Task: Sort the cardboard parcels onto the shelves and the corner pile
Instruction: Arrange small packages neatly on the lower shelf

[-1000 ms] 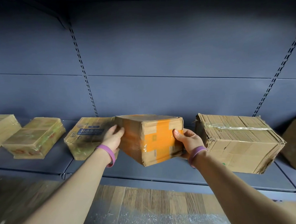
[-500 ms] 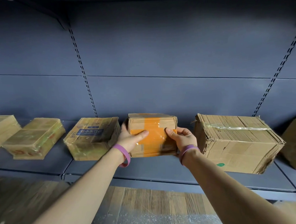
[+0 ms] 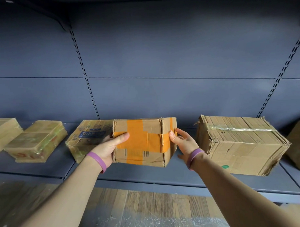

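on the grey metal shelf (image 3: pixel 148 174), between two other boxes, sat a brown cardboard parcel crossed with orange tape (image 3: pixel 143 140), its base flat on the shelf. a black barcode was printed on its front face below the tape; its digits were too small to read. the left hand (image 3: pixel 111 147) grasped the parcel's left front corner, thumb laid across the orange tape, fingers hidden behind the side. the right hand (image 3: pixel 182 142) was released, fingers spread and straight beside the right face, with only the thumb tip touching the front right edge. each wrist wore a purple band (image 3: pixel 97 158). just to the left of the parcel lay a flat tape-wrapped cardboard parcel with a blue label (image 3: pixel 89 137); its white characters were too blurred to read. apart to the right stood a large ribbed cardboard box (image 3: pixel 240 144) with a round green sticker (image 3: pixel 225 166) low on its front. further left, a flat clear-taped cardboard parcel (image 3: pixel 36 142) showed red print that could not be read.
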